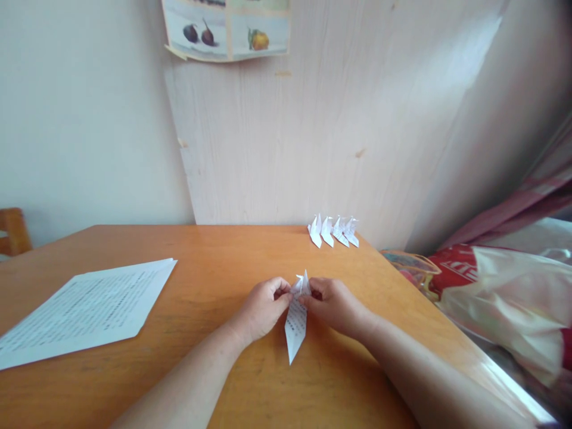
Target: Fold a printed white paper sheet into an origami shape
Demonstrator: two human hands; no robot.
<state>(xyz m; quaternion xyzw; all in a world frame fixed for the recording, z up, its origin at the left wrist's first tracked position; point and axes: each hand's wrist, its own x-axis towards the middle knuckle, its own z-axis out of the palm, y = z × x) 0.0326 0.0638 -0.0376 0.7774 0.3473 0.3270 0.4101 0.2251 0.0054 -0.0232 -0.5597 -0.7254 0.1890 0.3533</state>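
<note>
A half-folded piece of printed white paper point(295, 322) lies on the orange wooden table point(214, 280), its long point aimed toward me. My left hand point(263, 307) pinches the paper's upper left flap with closed fingers. My right hand point(333, 304) pinches the upper right flap the same way. Both hands rest on the table, thumbs nearly meeting at the small upright folds on top.
Several finished folded paper figures point(333, 230) stand in a row at the table's far edge by the pale wall panel. Printed sheets point(84, 310) lie at left. A plastic bag point(500, 292) sits off the right edge. A wooden chair part point(13, 229) shows far left.
</note>
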